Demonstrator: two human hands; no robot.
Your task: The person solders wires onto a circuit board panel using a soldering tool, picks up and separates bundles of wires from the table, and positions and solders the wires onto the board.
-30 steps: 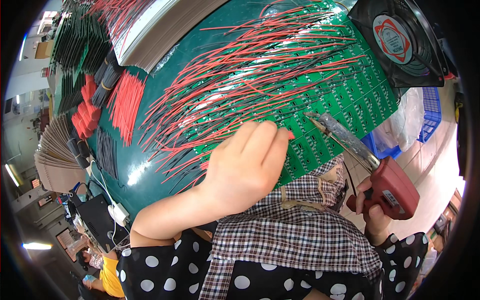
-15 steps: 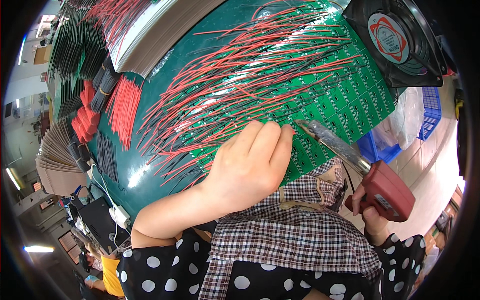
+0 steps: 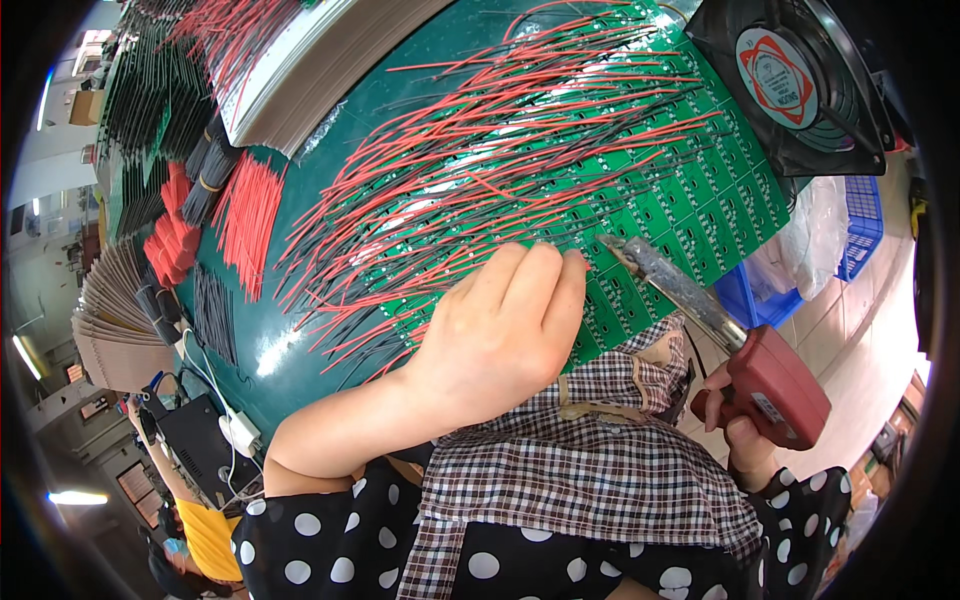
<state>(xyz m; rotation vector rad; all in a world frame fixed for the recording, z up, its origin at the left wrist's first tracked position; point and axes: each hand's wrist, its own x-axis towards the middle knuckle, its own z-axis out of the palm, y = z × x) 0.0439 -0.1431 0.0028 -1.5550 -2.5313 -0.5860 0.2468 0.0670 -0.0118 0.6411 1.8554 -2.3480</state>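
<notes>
My right hand (image 3: 745, 435) grips a soldering gun (image 3: 780, 388) with a dark red body and a metal barrel. Its tip hovers over or touches the green circuit board panel (image 3: 735, 205), just right of my left hand (image 3: 505, 325); I cannot tell which. The left hand lies over the panel's near edge with fingers curled down, and whatever its fingertips pinch is hidden beneath them. Rows of red and black wires (image 3: 480, 180) spread leftward from the panel across the green tabletop (image 3: 290, 345).
Cut red wires (image 3: 250, 225) and black wires (image 3: 213, 315) lie in piles at the left. A stack of cardboard sheets (image 3: 330, 75) stands at the back. A black fan (image 3: 840, 90) is at the far right, above a blue basket (image 3: 862, 225). Someone in yellow (image 3: 208, 540) sits at lower left.
The soldering gun's tip has shifted slightly right, away from my left fingertips. My left hand has barely moved. The person in yellow at lower left has raised an arm.
</notes>
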